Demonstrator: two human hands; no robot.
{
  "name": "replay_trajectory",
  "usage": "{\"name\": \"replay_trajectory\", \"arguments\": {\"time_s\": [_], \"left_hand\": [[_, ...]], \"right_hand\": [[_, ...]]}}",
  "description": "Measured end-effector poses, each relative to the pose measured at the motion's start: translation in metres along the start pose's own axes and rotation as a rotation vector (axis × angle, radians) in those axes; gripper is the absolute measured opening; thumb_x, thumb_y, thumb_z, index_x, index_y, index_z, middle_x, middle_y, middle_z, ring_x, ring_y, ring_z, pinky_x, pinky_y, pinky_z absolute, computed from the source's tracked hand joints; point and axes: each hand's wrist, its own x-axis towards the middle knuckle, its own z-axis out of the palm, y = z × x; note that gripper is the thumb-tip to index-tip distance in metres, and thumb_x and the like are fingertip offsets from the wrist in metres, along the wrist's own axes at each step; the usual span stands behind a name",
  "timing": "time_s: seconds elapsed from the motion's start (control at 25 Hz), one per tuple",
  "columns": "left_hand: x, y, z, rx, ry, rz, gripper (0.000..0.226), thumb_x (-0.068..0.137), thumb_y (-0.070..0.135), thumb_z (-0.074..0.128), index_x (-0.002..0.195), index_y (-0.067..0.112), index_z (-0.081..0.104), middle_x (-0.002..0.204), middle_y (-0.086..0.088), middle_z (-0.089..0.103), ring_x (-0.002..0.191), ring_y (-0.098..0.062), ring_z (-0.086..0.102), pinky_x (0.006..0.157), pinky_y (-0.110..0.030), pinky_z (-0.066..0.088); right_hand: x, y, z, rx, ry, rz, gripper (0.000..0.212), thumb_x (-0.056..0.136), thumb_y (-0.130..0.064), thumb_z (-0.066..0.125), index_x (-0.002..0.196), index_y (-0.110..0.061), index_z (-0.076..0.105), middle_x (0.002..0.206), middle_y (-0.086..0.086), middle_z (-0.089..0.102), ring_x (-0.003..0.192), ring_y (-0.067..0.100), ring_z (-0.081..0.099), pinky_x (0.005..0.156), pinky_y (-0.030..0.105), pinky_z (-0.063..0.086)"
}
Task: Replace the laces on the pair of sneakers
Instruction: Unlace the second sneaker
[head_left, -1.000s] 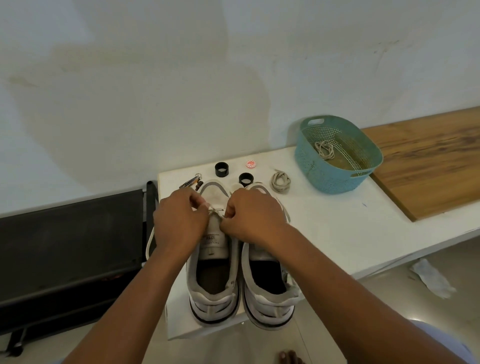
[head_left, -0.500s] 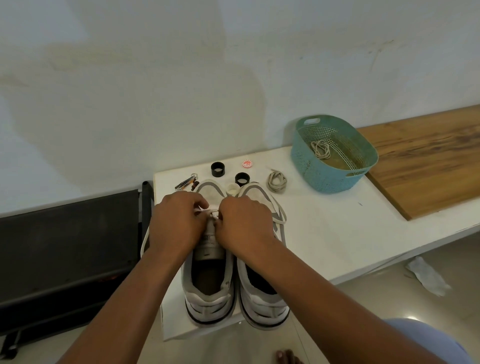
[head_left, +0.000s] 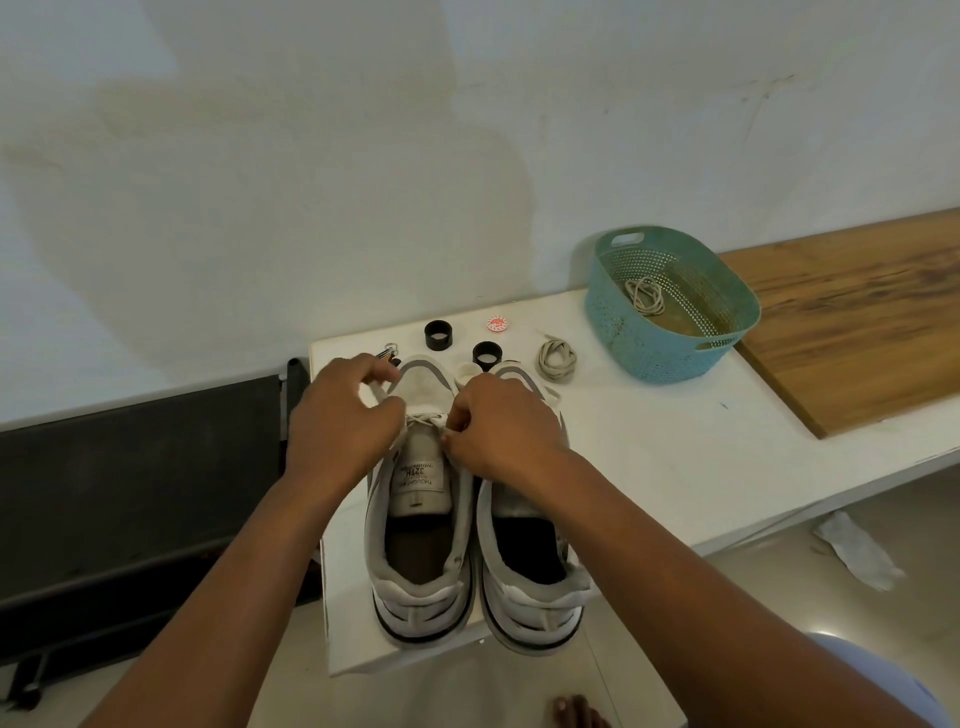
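At the centre of the frame I see my left hand (head_left: 345, 415) and my right hand (head_left: 501, 428), fingers curled, each pinching the white lace (head_left: 427, 419) over the left sneaker (head_left: 418, 545). The right sneaker (head_left: 530, 571) stands touching it on the white table (head_left: 649, 467). A coiled beige lace (head_left: 557, 358) lies above, beside the teal basket (head_left: 670, 306).

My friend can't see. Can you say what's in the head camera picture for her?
Two hands, left hand and right hand, pinch a white lace over the left sneaker of a pair on a white table. A teal basket holding another lace sits farther back on the right.
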Motion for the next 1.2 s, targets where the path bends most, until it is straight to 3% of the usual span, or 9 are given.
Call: {"name": "replay_trajectory", "arguments": {"time_s": [0.12, 0.32, 0.52, 0.6, 0.76, 0.84, 1.0, 1.12, 1.2], "left_hand": [[-0.002, 0.001, 0.010, 0.186, -0.113, 0.136, 0.029, 0.084, 0.028, 0.077, 0.112, 0.036, 0.074, 0.118, 0.012, 0.068, 0.110, -0.012, 0.061, 0.092, -0.033, 0.051], [-0.001, 0.001, 0.012, 0.336, -0.015, 0.166, 0.004, 0.088, 0.032, 0.075, 0.090, 0.031, 0.079, 0.089, 0.007, 0.067, 0.084, -0.015, 0.063, 0.071, -0.031, 0.054], [0.006, -0.004, -0.008, 0.059, 0.237, -0.167, 0.011, 0.088, 0.019, 0.060, 0.088, 0.029, 0.066, 0.107, 0.002, 0.062, 0.091, -0.019, 0.060, 0.066, -0.029, 0.038], [0.005, -0.005, -0.012, 0.089, 0.266, -0.190, 0.010, 0.088, 0.022, 0.061, 0.095, 0.028, 0.065, 0.110, 0.004, 0.062, 0.094, -0.020, 0.060, 0.072, -0.031, 0.039], [-0.005, 0.007, -0.002, 0.100, -0.015, 0.019, 0.034, 0.081, 0.024, 0.073, 0.112, 0.037, 0.071, 0.115, 0.017, 0.065, 0.103, -0.014, 0.062, 0.088, -0.034, 0.051], [-0.006, 0.006, 0.009, 0.268, -0.089, 0.109, 0.030, 0.083, 0.030, 0.076, 0.113, 0.036, 0.074, 0.117, 0.012, 0.070, 0.107, -0.015, 0.065, 0.089, -0.034, 0.053], [-0.005, 0.003, 0.011, 0.296, 0.002, 0.120, 0.007, 0.088, 0.029, 0.074, 0.092, 0.033, 0.079, 0.100, 0.008, 0.075, 0.092, -0.015, 0.067, 0.076, -0.033, 0.056], [0.000, 0.003, 0.002, 0.115, 0.139, -0.020, 0.008, 0.087, 0.027, 0.071, 0.084, 0.033, 0.075, 0.091, 0.014, 0.071, 0.088, -0.010, 0.064, 0.067, -0.025, 0.045], [0.002, 0.004, -0.007, 0.017, 0.286, -0.147, 0.009, 0.090, 0.026, 0.065, 0.086, 0.030, 0.072, 0.090, 0.014, 0.069, 0.089, -0.012, 0.063, 0.064, -0.026, 0.038]], "right_hand": [[0.002, 0.001, 0.000, 0.021, -0.002, 0.012, 0.017, 0.083, -0.034, 0.075, 0.099, -0.027, 0.075, 0.096, -0.004, 0.073, 0.094, 0.020, 0.068, 0.072, 0.029, 0.052], [0.000, 0.001, -0.004, -0.003, 0.031, 0.037, 0.016, 0.082, -0.038, 0.075, 0.095, -0.028, 0.072, 0.099, -0.008, 0.069, 0.099, 0.019, 0.064, 0.092, 0.038, 0.052], [0.002, 0.002, -0.002, 0.012, 0.021, 0.041, 0.014, 0.081, -0.034, 0.076, 0.091, -0.027, 0.070, 0.094, -0.012, 0.066, 0.100, 0.017, 0.063, 0.091, 0.036, 0.048], [0.001, 0.002, -0.003, 0.013, 0.013, 0.039, 0.014, 0.082, -0.035, 0.075, 0.092, -0.027, 0.070, 0.094, -0.011, 0.067, 0.099, 0.017, 0.063, 0.094, 0.039, 0.050], [-0.001, -0.001, -0.006, 0.025, 0.005, 0.037, 0.013, 0.083, -0.035, 0.075, 0.094, -0.027, 0.071, 0.095, -0.010, 0.067, 0.098, 0.019, 0.064, 0.095, 0.039, 0.050], [-0.002, -0.001, -0.007, 0.032, -0.002, 0.040, 0.013, 0.084, -0.035, 0.075, 0.094, -0.028, 0.072, 0.094, -0.010, 0.067, 0.099, 0.019, 0.064, 0.095, 0.039, 0.051], [-0.002, 0.001, -0.008, 0.047, -0.005, 0.043, 0.014, 0.085, -0.036, 0.076, 0.095, -0.028, 0.072, 0.089, -0.012, 0.063, 0.096, 0.018, 0.062, 0.097, 0.039, 0.050], [-0.002, 0.001, -0.009, 0.053, -0.013, 0.034, 0.013, 0.086, -0.036, 0.075, 0.096, -0.029, 0.072, 0.082, -0.015, 0.055, 0.094, 0.016, 0.059, 0.096, 0.037, 0.049], [-0.001, 0.001, -0.009, 0.049, -0.015, 0.036, 0.011, 0.086, -0.035, 0.076, 0.095, -0.029, 0.073, 0.090, -0.012, 0.063, 0.101, 0.017, 0.063, 0.097, 0.039, 0.049]]}}
